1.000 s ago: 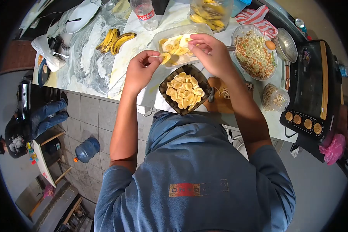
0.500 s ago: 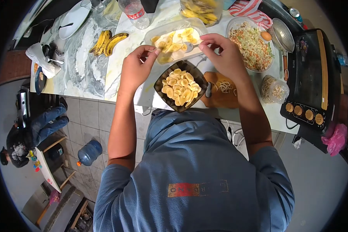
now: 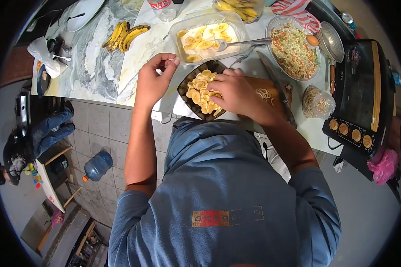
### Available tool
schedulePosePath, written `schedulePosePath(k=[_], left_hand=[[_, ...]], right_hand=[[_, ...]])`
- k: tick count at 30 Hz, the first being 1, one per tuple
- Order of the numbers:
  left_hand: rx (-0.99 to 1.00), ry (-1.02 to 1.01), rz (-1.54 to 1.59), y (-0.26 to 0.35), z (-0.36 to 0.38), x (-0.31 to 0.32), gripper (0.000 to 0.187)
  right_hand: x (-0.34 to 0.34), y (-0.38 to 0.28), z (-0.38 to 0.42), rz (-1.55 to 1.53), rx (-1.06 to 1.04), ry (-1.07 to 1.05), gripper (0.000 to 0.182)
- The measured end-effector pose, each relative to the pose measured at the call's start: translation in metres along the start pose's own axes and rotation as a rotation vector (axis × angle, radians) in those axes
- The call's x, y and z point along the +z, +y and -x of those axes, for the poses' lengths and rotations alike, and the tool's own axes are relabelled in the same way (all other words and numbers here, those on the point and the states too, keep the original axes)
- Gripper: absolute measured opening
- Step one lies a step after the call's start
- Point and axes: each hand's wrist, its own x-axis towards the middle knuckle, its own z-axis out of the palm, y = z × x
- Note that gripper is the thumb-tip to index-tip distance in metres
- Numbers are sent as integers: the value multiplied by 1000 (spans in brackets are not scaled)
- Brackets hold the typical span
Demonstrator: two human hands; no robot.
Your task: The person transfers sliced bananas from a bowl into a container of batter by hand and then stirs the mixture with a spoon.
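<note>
My right hand [image 3: 231, 90] reaches into the dark square bowl [image 3: 184, 87], its fingers bent over the banana slices [image 3: 202, 91]; what its fingertips hold is hidden. Beside the left end of the clear plastic container [image 3: 176, 27], my left hand [image 3: 158, 78] has its thumb and index finger together at the rim; anything between them is too small to tell. Inside the container, banana slices [image 3: 205, 44] lie on a white layer. A spoon [image 3: 249, 42] rests across its right side. The knife [image 3: 276, 84] lies over the wooden cutting board [image 3: 254, 83].
A bowl of shredded vegetables [image 3: 294, 51] with an egg [image 3: 312, 40] stands right of the container. Further right are a bag [image 3: 317, 102] and a toaster oven [image 3: 354, 89]. Whole bananas [image 3: 133, 36] lie on the left. A person [image 3: 20, 153] is at far left.
My right hand has moved from the container down to the slices in the dark bowl. My left hand remains by the container's left end. The knife and spoon are now uncovered.
</note>
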Motion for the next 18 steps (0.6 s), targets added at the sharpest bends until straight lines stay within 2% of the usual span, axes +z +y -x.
schedulePosePath(k=[3, 10, 12, 18], left_hand=[[-15, 1, -1, -1, 4, 0, 23], [-45, 1, 25, -9, 16, -1, 24], [-60, -4, 7, -10, 18, -4, 24], [-106, -17, 8, -12, 18, -8, 24]], right_hand=[[11, -9, -3, -50, -32, 86, 25], [26, -28, -8, -23, -48, 123, 29], [29, -32, -8, 23, -12, 206, 25], [35, -34, -11, -82, 66, 182, 18]])
